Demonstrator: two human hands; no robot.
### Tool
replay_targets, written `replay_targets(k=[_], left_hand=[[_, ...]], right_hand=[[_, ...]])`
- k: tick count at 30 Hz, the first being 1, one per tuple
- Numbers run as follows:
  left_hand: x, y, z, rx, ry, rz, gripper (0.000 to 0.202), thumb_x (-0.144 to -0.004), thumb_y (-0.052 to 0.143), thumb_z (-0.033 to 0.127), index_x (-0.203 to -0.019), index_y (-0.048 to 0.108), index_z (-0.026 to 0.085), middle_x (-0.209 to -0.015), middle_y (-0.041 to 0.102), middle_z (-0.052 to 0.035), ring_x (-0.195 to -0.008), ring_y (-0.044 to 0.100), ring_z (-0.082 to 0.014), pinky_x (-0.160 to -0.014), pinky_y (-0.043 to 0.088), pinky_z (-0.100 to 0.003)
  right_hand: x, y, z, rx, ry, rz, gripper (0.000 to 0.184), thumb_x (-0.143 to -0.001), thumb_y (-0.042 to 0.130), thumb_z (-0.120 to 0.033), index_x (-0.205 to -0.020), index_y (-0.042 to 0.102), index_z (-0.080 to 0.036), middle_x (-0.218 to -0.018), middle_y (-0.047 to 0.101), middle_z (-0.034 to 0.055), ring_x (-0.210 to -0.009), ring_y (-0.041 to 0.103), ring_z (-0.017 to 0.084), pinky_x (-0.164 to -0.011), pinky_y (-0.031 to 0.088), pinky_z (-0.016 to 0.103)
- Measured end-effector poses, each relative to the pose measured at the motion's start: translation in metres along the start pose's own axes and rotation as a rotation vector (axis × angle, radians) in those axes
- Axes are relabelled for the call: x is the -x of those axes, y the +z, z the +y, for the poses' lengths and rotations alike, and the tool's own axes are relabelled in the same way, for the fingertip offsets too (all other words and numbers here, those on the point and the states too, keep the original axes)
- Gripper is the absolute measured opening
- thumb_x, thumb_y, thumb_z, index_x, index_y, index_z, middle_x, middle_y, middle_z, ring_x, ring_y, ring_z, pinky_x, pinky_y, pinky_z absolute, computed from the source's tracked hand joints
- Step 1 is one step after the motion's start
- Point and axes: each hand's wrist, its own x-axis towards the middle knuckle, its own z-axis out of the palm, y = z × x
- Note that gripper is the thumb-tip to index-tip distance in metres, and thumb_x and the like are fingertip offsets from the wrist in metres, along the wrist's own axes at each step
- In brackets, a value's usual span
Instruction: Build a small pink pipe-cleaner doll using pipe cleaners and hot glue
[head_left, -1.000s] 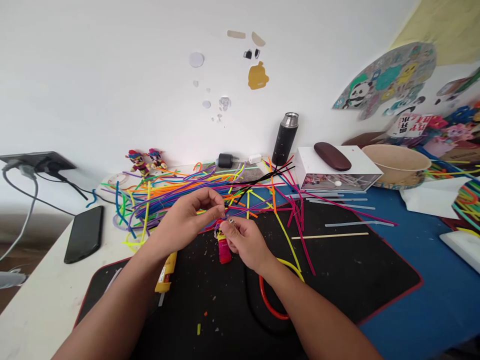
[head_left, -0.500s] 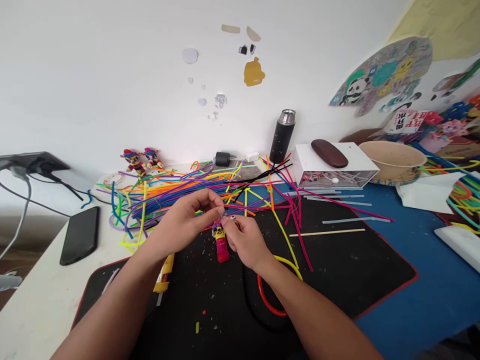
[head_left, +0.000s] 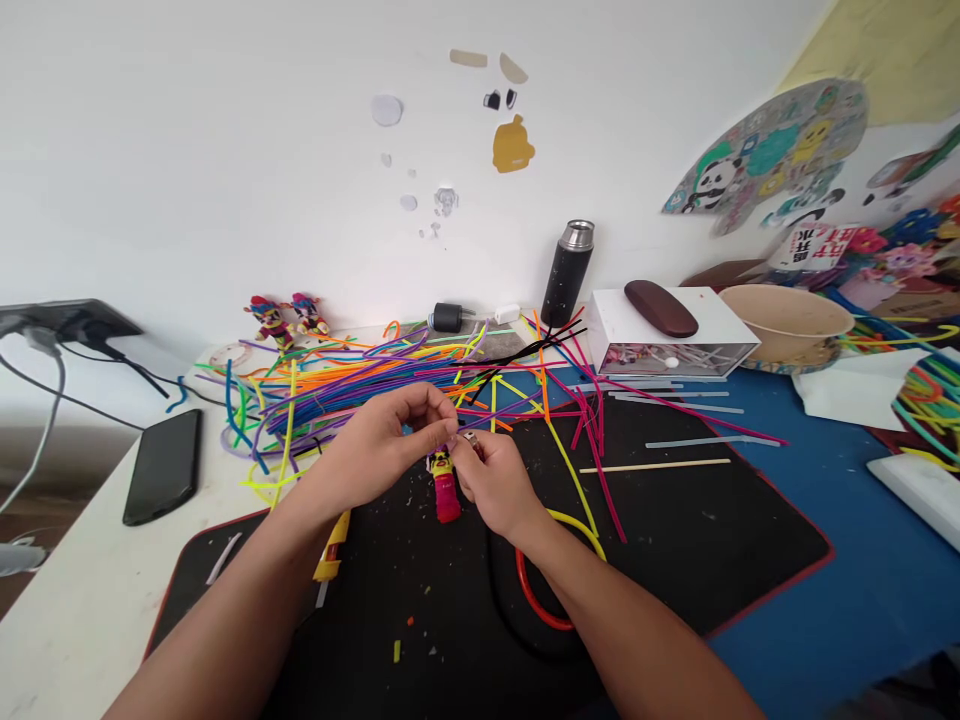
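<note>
My left hand [head_left: 401,440] is closed in a pinch, thumb against fingertips, on something too small to make out. My right hand [head_left: 495,480] is closed around a small metal-topped lighter [head_left: 472,439], mostly hidden by the fingers. The thumbs of both hands meet just above a small doll [head_left: 444,490] with a yellow face and a magenta lower body. Its top is hidden behind the fingertips, and I cannot tell whether it is held or lies on the mat. Under my left forearm lies a yellow glue gun [head_left: 330,553] with a clear glue stick.
A black mat [head_left: 375,640] with tiny scraps covers the desk front. Many coloured pipe cleaners [head_left: 360,375] lie behind my hands. Two similar dolls [head_left: 271,322] stand at back left, near a phone [head_left: 163,467]. A black flask [head_left: 568,275] and white drawer box [head_left: 675,330] stand behind.
The view has shifted slightly. Both hands stay together over the doll in nearly the same pose, with the left fingertips a little closer to the right thumb.
</note>
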Motion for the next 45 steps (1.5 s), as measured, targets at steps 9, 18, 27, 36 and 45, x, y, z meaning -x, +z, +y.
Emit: replay_targets(k=[9, 18, 27, 36, 45], left_hand=[[-0.0007, 0.0012, 0.0003, -0.002, -0.012, -0.021, 0.020, -0.091, 0.070, 0.041, -0.087, 0.069, 0.021, -0.075, 0.068, 0.0009, -0.068, 0.060, -0.0160, -0.064, 0.047, -0.027], [-0.0006, 0.0011, -0.0002, 0.005, -0.016, -0.029, 0.020, -0.091, 0.070, 0.040, -0.088, 0.071, 0.021, -0.076, 0.069, 0.0008, -0.068, 0.059, -0.0157, -0.064, 0.046, -0.027], [-0.0004, 0.0018, 0.0009, 0.019, -0.025, -0.041, 0.019, -0.091, 0.070, 0.039, -0.088, 0.070, 0.020, -0.073, 0.068, 0.0013, -0.066, 0.058, -0.0150, -0.063, 0.046, -0.026], [-0.0004, 0.0058, -0.0018, 0.007, -0.061, -0.087, 0.019, -0.092, 0.067, 0.038, -0.087, 0.067, 0.019, -0.074, 0.065, 0.0024, -0.067, 0.054, -0.0139, -0.063, 0.043, -0.026], [0.0004, -0.0001, -0.0023, -0.080, -0.059, -0.067, 0.022, -0.092, 0.067, 0.042, -0.092, 0.069, 0.019, -0.073, 0.064, 0.0032, -0.066, 0.054, -0.0140, -0.062, 0.043, -0.026]], right_hand=[[0.0008, 0.0010, 0.0012, 0.012, -0.007, -0.015, 0.052, -0.094, 0.063, -0.060, -0.061, 0.042, -0.025, -0.046, 0.035, -0.0079, -0.042, 0.029, 0.009, -0.044, 0.023, 0.027], [0.0008, 0.0008, 0.0030, 0.024, -0.002, 0.020, 0.051, -0.092, 0.065, -0.058, -0.061, 0.040, -0.025, -0.048, 0.035, -0.0072, -0.044, 0.030, 0.010, -0.045, 0.023, 0.026], [-0.0011, 0.0003, 0.0054, 0.017, -0.009, 0.019, 0.051, -0.091, 0.065, -0.059, -0.061, 0.040, -0.025, -0.048, 0.034, -0.0075, -0.043, 0.029, 0.010, -0.044, 0.023, 0.026], [0.0003, 0.0018, 0.0058, 0.044, -0.006, -0.007, 0.049, -0.092, 0.063, -0.056, -0.061, 0.041, -0.025, -0.046, 0.035, -0.0077, -0.043, 0.030, 0.010, -0.045, 0.024, 0.026], [-0.0040, -0.0026, 0.0079, 0.002, -0.016, 0.028, 0.053, -0.090, 0.067, -0.061, -0.063, 0.040, -0.025, -0.050, 0.034, -0.0082, -0.046, 0.030, 0.010, -0.045, 0.023, 0.026]])
